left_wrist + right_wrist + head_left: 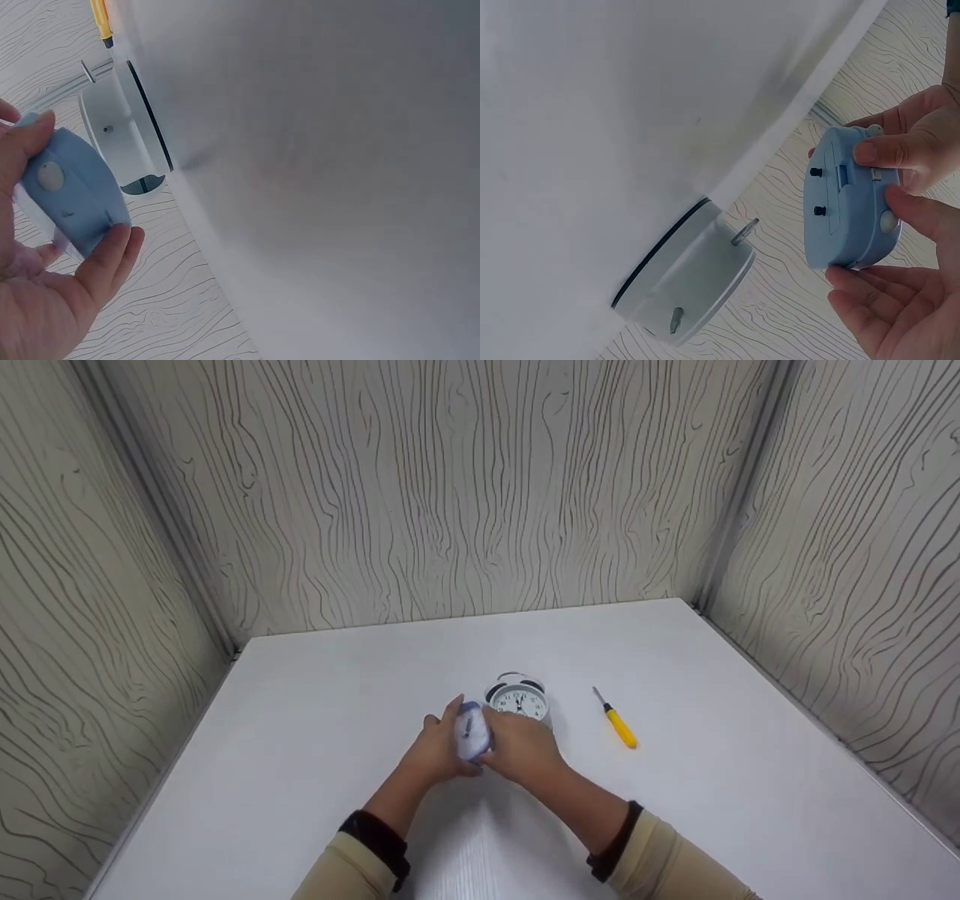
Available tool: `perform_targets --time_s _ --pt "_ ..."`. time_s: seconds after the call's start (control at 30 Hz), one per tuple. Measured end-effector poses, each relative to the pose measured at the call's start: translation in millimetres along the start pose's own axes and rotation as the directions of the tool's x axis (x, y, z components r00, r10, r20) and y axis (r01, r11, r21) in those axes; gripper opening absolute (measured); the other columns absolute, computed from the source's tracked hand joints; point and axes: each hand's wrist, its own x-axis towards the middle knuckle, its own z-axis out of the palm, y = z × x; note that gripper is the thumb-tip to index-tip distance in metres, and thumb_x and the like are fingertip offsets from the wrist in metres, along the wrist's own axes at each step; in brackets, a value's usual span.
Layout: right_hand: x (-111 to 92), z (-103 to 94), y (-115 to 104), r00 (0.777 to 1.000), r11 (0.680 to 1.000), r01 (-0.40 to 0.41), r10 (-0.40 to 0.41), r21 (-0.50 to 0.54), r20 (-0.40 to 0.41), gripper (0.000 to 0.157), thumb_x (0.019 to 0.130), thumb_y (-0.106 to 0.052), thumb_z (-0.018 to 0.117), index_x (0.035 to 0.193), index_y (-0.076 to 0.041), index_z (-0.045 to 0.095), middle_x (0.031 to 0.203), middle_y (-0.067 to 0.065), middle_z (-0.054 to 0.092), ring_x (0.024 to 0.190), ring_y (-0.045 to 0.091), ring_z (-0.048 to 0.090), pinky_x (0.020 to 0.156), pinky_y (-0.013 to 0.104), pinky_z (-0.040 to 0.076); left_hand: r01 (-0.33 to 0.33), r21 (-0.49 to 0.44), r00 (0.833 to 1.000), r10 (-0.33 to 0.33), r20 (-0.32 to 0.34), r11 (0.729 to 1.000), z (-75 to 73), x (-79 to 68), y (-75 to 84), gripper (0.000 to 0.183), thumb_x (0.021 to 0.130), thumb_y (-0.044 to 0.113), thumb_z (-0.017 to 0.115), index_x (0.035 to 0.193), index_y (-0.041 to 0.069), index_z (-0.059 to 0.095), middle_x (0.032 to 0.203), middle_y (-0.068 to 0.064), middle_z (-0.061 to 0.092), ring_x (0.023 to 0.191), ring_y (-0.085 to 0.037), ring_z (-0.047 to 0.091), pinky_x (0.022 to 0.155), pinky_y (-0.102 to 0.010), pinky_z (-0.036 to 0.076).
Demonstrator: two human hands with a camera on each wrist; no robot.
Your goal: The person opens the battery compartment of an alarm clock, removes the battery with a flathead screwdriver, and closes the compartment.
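Observation:
A small light-blue clock (471,733) is held between both hands over the middle of the table, its pale dial facing up toward the head camera. My left hand (435,750) grips it from the left, while the right hand (525,744) grips the opposite side. In the right wrist view, the back of the blue clock (840,202) shows two small black knobs and a cover panel. Just beyond the right hand stands a white twin-bell alarm clock (520,702), partly hidden by that hand; its short metal legs show in the right wrist view.
A screwdriver (621,727) with a yellow handle lies to the right of the white alarm clock, its tip pointing away. The white table (337,682) meets wood-patterned panels (450,495) at the back and both sides.

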Motion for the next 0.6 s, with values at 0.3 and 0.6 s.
perform_targets --time_s 0.3,0.6 --pt "-0.2 -7.3 -6.0 1.0 1.0 0.01 -0.011 -0.021 -0.029 0.066 0.075 -0.035 0.073 0.131 -0.012 0.048 0.126 0.004 0.057 0.114 0.023 0.054 0.092 0.038 0.045 -0.002 -0.049 0.999 0.004 0.034 0.999 -6.6 5.7 4.3 0.118 0.052 0.033 0.088 0.144 0.022 0.014 0.123 -0.022 0.041 0.107 -0.031 0.049 0.09 -0.045 0.044" --pt "-3.2 -8.1 -9.2 0.999 0.999 0.03 -0.032 -0.033 -0.044 0.061 0.076 -0.035 0.073 0.129 -0.015 0.05 0.126 0.002 0.057 0.114 0.022 0.054 0.091 0.038 0.045 -0.013 -0.119 0.996 0.023 0.083 0.993 -7.3 8.1 3.1 0.122 0.052 0.032 0.088 0.144 0.012 0.011 0.128 -0.019 0.042 0.108 -0.027 0.048 0.083 -0.037 0.047"
